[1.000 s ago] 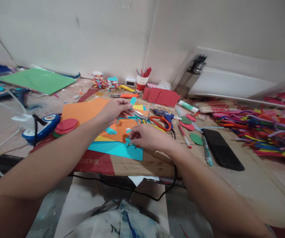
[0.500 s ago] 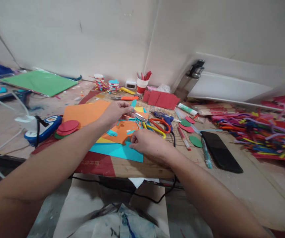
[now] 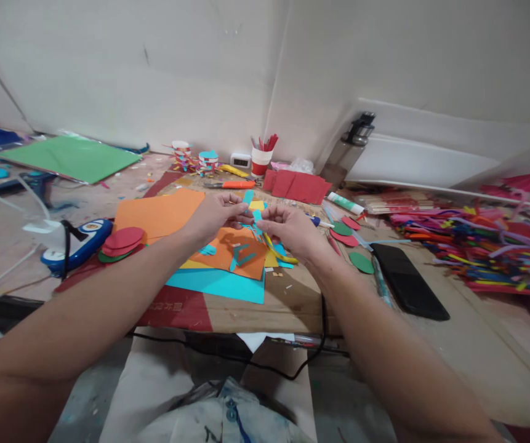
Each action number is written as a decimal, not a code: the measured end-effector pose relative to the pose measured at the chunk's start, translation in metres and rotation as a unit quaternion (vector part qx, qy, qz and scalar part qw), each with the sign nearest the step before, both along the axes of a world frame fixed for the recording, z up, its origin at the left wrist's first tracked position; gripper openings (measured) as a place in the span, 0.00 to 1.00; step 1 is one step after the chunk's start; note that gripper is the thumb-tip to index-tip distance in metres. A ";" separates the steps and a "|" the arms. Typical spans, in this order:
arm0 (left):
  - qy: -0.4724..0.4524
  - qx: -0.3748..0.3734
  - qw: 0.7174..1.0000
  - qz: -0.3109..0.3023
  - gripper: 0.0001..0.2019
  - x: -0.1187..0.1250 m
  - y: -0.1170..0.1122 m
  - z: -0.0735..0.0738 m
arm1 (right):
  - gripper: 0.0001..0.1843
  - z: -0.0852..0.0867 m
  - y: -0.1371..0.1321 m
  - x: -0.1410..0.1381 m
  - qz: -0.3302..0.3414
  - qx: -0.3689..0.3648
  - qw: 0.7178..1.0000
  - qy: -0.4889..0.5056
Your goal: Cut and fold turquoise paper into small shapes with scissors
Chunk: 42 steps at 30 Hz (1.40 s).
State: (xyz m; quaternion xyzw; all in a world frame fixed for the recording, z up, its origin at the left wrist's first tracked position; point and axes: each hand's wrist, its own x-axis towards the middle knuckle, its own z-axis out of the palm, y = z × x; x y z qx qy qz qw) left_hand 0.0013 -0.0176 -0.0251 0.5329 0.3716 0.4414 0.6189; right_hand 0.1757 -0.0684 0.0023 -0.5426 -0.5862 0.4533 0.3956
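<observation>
My left hand (image 3: 218,214) is closed in a pinch on a small teal paper cutout (image 3: 248,197) held above the table. My right hand (image 3: 290,229) is also pinched on a second small teal paper piece (image 3: 257,216), held right beside the first so the two pieces meet between my fingertips. Below my hands lie an orange paper sheet (image 3: 234,253) with teal scraps on it and a teal paper sheet (image 3: 218,285). Yellow-handled scissors (image 3: 279,251) lie partly hidden under my right hand.
A larger orange sheet (image 3: 156,212), red and green paper circles (image 3: 121,240), a blue tape dispenser (image 3: 77,242), a black phone (image 3: 405,280), a glue stick (image 3: 348,203), a cup of red sticks (image 3: 261,159), a green sheet (image 3: 71,157) and a heap of coloured strips (image 3: 477,246) crowd the table.
My right hand has lifted off the teal sheet with a small teal piece and moved up to meet my left hand. My left hand has stayed about where it was.
</observation>
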 end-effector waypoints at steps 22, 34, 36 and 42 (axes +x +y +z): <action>-0.046 -0.020 0.997 -0.060 0.11 0.014 -0.015 -0.004 | 0.20 -0.025 0.013 -0.005 -0.112 0.029 0.969 0.217; -0.042 0.023 0.999 -0.005 0.11 0.008 -0.007 0.001 | 0.14 -0.022 0.012 -0.006 -0.069 0.085 0.988 0.113; -0.049 0.028 0.998 0.021 0.11 0.004 -0.002 0.001 | 0.10 -0.022 0.012 -0.002 -0.031 0.096 0.994 0.032; -0.039 0.024 0.998 0.053 0.09 -0.001 0.002 0.004 | 0.04 -0.017 0.000 0.004 0.163 0.080 0.943 -0.278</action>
